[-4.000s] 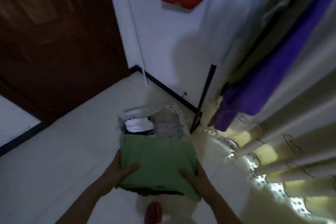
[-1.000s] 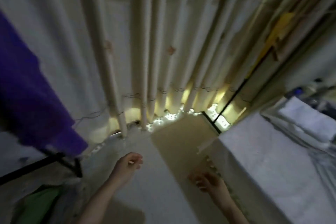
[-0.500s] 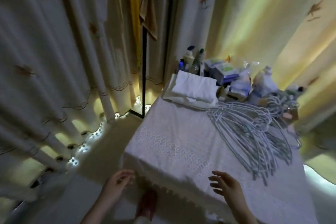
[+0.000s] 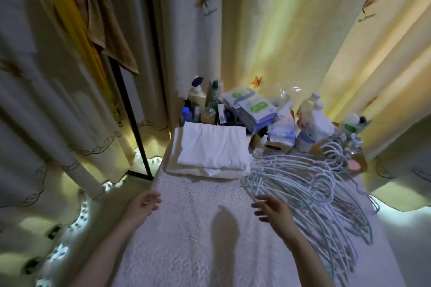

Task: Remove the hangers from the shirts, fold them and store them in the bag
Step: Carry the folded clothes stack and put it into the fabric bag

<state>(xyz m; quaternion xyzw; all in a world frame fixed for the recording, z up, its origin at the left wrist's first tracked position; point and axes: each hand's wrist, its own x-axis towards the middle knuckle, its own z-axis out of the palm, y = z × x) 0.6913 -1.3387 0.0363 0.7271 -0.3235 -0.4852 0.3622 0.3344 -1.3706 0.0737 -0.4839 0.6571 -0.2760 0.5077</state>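
Here both grips are slack: left hand (image 4: pixel 142 205) and right hand (image 4: pixel 271 211) hover, fingers loose, above the nubbly lace-covered worktop (image 4: pixel 182 254). Thin curved pale-blue hangers (image 4: pixel 303 189) tangle beside the right; soft folded white shirts (image 4: pixel 212 149) lie beyond, where bottles (image 4: pixel 312 121) blur together

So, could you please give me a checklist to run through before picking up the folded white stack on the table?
1. Left hand empty: ok.
2. Right hand empty: ok, fingers relaxed beside the hangers.
3. Folded white stack tidy, nothing on top: ok.
4. Hangers off the stack: ok, they lie to its right.
5. Tablecloth bare between hands and stack: ok.
6. Bag open and ready: cannot tell, not in view.
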